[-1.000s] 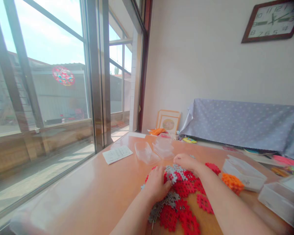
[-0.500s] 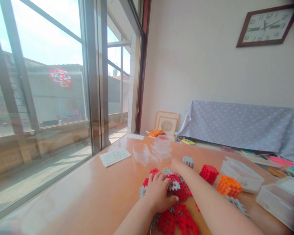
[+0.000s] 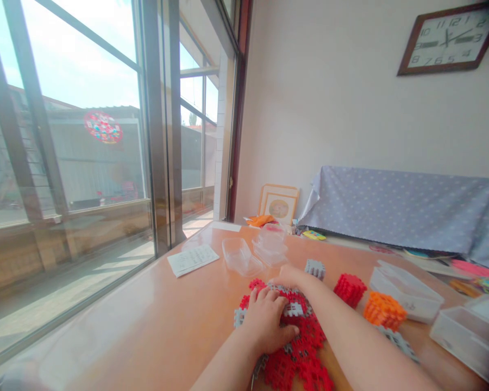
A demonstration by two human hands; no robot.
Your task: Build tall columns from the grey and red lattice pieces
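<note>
Red and grey interlocking plastic pieces, joined into a bumpy structure (image 3: pixel 283 369), lie on the table in front of me. My left hand (image 3: pixel 267 320) rests on top of its left part, palm down, with the fingers and thumb spread. At the far edge of the structure is my right hand (image 3: pixel 288 277), its fingers bent down at grey pieces; the fingertips are mostly hidden. Just right of my left fingers a light grey piece (image 3: pixel 293 309) shows on the red ones.
Stacks of grey (image 3: pixel 315 269), red (image 3: pixel 350 289) and orange pieces (image 3: pixel 384 310) stand to the right. Clear plastic boxes (image 3: pixel 405 290) sit beyond them, and more clear containers (image 3: pixel 238 255) at the back. A paper sheet (image 3: pixel 193 259) lies at the left.
My right hand has moved a little left along the far edge of the structure. My left hand keeps its place on the pieces. The view has shifted slightly.
</note>
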